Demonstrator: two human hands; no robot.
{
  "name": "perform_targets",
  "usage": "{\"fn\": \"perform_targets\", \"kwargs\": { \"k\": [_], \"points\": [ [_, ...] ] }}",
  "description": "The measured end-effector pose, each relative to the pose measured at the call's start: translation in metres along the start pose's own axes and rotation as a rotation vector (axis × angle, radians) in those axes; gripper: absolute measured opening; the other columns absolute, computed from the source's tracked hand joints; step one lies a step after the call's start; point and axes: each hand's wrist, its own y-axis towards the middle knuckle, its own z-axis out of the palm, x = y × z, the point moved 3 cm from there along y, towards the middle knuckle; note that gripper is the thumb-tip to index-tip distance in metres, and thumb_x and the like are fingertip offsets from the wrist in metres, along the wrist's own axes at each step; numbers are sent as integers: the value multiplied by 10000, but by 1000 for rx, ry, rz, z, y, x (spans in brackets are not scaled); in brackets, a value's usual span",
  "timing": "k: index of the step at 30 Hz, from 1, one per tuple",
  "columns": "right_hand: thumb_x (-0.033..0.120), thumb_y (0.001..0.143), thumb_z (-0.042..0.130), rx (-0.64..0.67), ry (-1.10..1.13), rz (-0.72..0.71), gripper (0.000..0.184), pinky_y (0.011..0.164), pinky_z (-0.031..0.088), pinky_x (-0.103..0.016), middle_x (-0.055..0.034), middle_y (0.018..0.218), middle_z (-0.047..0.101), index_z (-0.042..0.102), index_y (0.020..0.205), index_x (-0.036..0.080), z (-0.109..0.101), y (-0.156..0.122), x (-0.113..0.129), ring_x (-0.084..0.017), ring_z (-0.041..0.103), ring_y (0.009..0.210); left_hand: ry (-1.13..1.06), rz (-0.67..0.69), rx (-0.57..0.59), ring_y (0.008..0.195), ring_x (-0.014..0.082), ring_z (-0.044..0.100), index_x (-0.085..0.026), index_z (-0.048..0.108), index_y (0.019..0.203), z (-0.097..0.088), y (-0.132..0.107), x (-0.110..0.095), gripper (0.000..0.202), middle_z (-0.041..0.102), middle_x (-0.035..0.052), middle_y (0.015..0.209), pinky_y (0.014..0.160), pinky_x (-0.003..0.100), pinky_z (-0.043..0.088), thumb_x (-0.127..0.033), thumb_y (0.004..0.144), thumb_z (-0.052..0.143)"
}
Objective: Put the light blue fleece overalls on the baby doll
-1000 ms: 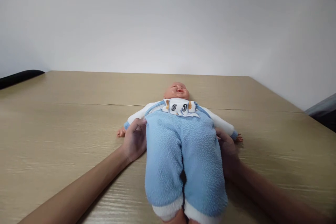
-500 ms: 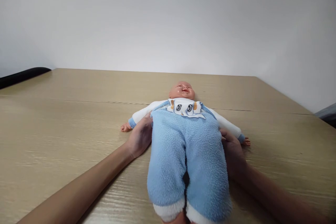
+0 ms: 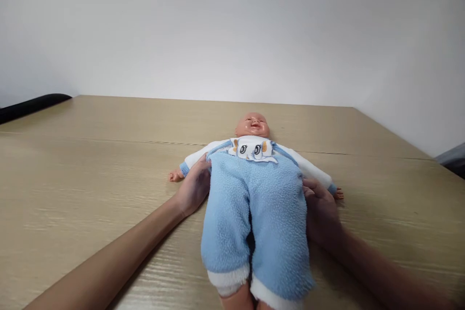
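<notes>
A baby doll (image 3: 253, 125) lies on its back, head toward the far side, arms spread out. It wears a white long-sleeved top (image 3: 311, 167) with blue cuffs and light blue fleece overalls (image 3: 232, 203) with white hems and an elephant face on the bib. At the left side of the overalls, my left hand (image 3: 196, 184) is closed on the cloth near the waist. My right hand (image 3: 321, 208) grips the opposite side; some of its fingers are hidden behind the fleece. Bare doll legs show below the hems, cut off by the lower edge.
The wooden table (image 3: 109, 174) has a seam running across it behind the doll's shoulders. A white partition (image 3: 218, 38) rises behind the far edge. Dark chair parts show beyond the left edge (image 3: 34, 105) and the right edge (image 3: 452, 157).
The overalls' legs have shifted a little left and away from me, and more of the doll's bare legs shows under the hems. Both hands stay at its sides.
</notes>
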Motion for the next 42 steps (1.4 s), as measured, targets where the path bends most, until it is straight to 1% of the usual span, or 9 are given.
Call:
{"fn": "perform_targets", "kwargs": {
  "k": [3,7,12,15,20,24,30,35,42],
  "points": [
    [335,734,902,-52,-26,-36,209,564,492,-378,10,651,671,700,764,293,8,-1,6,-244,610,625,-10,0,-23,1235,312,682,-201,740,1098,0,2,1,210,781,65,1185,1127,425,481,-277,909,686],
    [341,760,871,-31,-30,-48,189,655,530,-418,9,650,670,686,761,303,18,0,11,-298,667,727,-34,5,-7,1232,319,670,-201,722,953,6,3,-4,130,776,56,1145,1117,411,487,-250,834,716],
    [279,750,838,-132,-21,-36,134,642,505,-396,9,666,678,706,729,291,20,1,12,-255,607,666,-19,2,-9,1219,326,666,-211,738,1050,6,3,-10,234,765,47,1115,1089,414,498,-266,823,731],
    [291,791,800,-95,-26,-26,97,629,494,-395,-5,663,671,730,725,282,22,2,13,-258,599,664,-6,5,-19,1165,319,681,-206,739,1026,2,3,-10,217,760,48,1056,1060,409,503,-255,815,737],
    [263,808,807,-129,-63,-133,167,609,465,-367,5,662,655,720,668,284,18,1,15,-220,544,639,32,3,-19,1099,309,693,-192,737,1004,-5,5,-8,208,758,58,1018,1060,422,487,-258,807,729],
    [281,791,806,-104,-108,-176,122,691,503,-393,-19,729,702,746,687,299,23,-2,17,-271,618,764,39,-15,7,1179,317,682,-183,740,1040,-6,5,-8,217,775,83,1117,1112,423,451,-279,847,719],
    [291,757,796,-16,-92,-208,197,845,519,-399,-40,842,737,634,644,304,44,-9,36,-330,655,1032,19,-10,21,1265,311,655,-193,754,1107,-6,9,-6,222,771,89,1230,1123,393,445,-338,941,722],
    [386,815,787,121,-140,-182,130,747,471,-358,-1,814,681,694,821,295,44,-3,45,-261,604,825,97,-18,10,1134,298,684,-183,774,1075,-9,9,-5,246,778,92,1142,1043,382,457,-397,957,745],
    [486,869,794,105,-509,-184,246,616,366,-302,32,766,587,702,935,268,41,18,65,-188,459,692,159,9,9,904,205,618,-196,730,1028,-15,7,-4,200,710,38,982,866,308,436,-380,952,753]
  ]
}}
